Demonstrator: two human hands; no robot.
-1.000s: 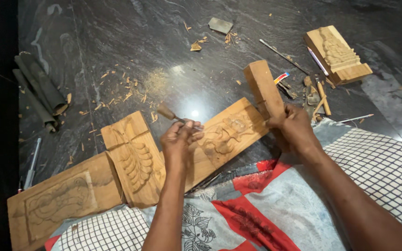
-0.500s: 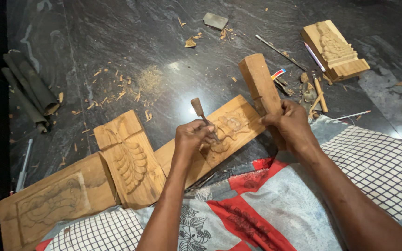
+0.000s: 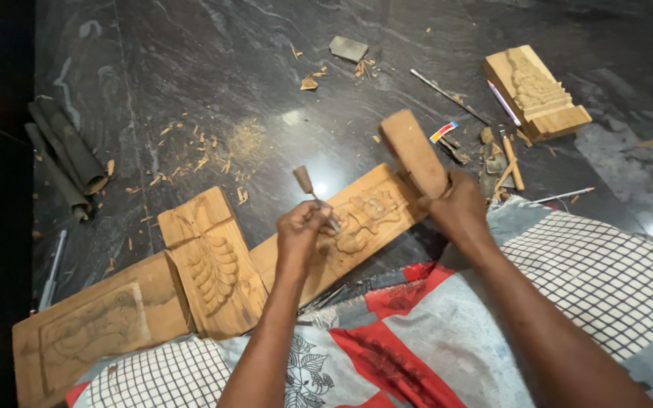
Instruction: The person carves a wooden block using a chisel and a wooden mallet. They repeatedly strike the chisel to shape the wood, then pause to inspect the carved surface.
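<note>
Item: carving work on a dark polished stone floor, centre of the frame.

Change noted: a second ago our left hand lay flat over the long pale carved wooden panel; now it is raised, with the wooden-handled chisel standing tilted, blade tip on the relief. Our right hand has lifted the blocky pale wooden mallet higher. We judge a striking stroke is being set up.

Grip, left: closed tight around the chisel shaft, handle end free above the fist.
Grip, right: closed around the mallet's lower end, head pointing to the upper left.

Location of panel: slanting across the centre, its near edge against the red, grey and checked cloth on our lap.

Also present: leaf-carved wooden block and a flat figure-carved board, lower left; a stepped carved block, upper right; dark rolled sheets, left; loose tools and wood chips scattered.
</note>
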